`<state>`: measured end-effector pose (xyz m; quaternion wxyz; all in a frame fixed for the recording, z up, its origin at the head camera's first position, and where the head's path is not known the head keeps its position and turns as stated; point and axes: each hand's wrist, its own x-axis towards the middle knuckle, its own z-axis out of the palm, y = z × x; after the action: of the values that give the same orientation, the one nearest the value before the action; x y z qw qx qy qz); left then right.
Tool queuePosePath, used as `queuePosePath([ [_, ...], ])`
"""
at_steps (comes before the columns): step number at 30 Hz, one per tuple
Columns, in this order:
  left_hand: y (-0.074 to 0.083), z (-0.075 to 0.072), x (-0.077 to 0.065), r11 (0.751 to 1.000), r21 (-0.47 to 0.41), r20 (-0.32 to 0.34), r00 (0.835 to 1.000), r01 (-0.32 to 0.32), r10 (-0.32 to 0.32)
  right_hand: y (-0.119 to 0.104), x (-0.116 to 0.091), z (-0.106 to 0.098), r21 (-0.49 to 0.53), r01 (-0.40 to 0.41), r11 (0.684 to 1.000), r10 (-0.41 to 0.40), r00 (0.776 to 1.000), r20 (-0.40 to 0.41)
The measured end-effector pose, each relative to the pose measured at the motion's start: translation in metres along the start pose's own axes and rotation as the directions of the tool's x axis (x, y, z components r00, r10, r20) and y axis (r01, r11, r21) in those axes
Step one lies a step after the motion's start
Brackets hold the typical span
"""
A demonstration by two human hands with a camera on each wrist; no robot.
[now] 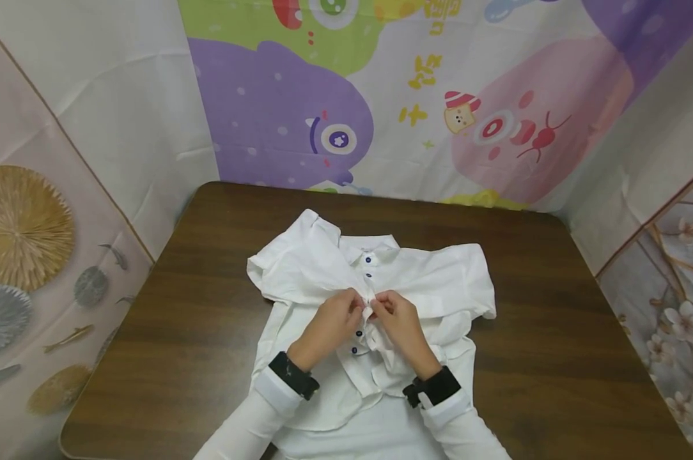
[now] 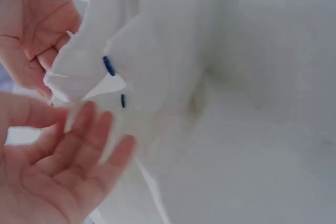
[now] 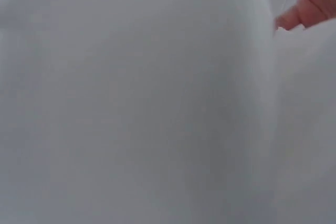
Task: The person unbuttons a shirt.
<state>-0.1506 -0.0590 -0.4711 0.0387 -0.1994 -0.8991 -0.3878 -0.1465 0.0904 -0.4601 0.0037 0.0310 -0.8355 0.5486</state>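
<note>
A white short-sleeved shirt [image 1: 438,271] with a collar lies front side up, its sleeves spread to both sides. Dark blue buttons [image 1: 368,260] run down its front placket. At mid-placket, my left hand [image 1: 333,324] pinches the cloth between thumb and index finger, the other fingers fanned out in the left wrist view. Right beside it, my right hand [image 1: 403,327] pinches the facing edge of the placket. Below the hands, the front hangs loose around a lower button [image 1: 358,333]. White cloth fills most of the right wrist view and hides much of the right hand.
The shirt rests on a dark brown wooden table [image 1: 197,268] with rounded corners. A cartoon-printed cloth [image 1: 300,108] hangs behind the table's far edge. Patterned curtains hang on both sides. Black bands [image 1: 293,375] circle my wrists over white sleeves.
</note>
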Motion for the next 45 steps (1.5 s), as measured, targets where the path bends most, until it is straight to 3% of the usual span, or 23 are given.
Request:
queuePosePath([
  [4, 0.007, -0.005, 0.006, 0.999, -0.033, -0.095, 0.995, -0.043, 0.04, 0.001, 0.004, -0.002, 0.005, -0.013, 1.0, 0.013, 0.999, -0.032],
  [7, 0.01, -0.008, 0.01, 0.996, -0.019, -0.125, 0.989, -0.086, 0.083, -0.002, 0.007, -0.004, -0.001, -0.001, 1.0, 0.001, 0.999, -0.051],
  [14, 0.014, -0.008, 0.017, 0.995, 0.033, -0.121, 0.987, -0.099, 0.102, -0.006, 0.011, -0.011, -0.065, 0.024, 0.998, -0.03, 0.995, -0.093],
  [22, 0.015, -0.007, 0.021, 0.984, 0.135, -0.076, 0.989, -0.119, 0.13, -0.006, 0.012, -0.014, -0.055, 0.027, 0.998, -0.032, 0.996, -0.083],
  [36, 0.021, -0.002, 0.02, 0.959, 0.234, -0.144, 0.969, -0.163, 0.2, -0.004, 0.016, -0.014, -0.078, 0.064, 0.995, -0.067, 0.997, -0.028],
  [45, 0.022, -0.002, 0.019, 0.972, 0.19, -0.157, 0.973, -0.14, 0.171, -0.007, 0.017, -0.017, -0.088, 0.052, 0.995, -0.054, 0.998, -0.023],
])
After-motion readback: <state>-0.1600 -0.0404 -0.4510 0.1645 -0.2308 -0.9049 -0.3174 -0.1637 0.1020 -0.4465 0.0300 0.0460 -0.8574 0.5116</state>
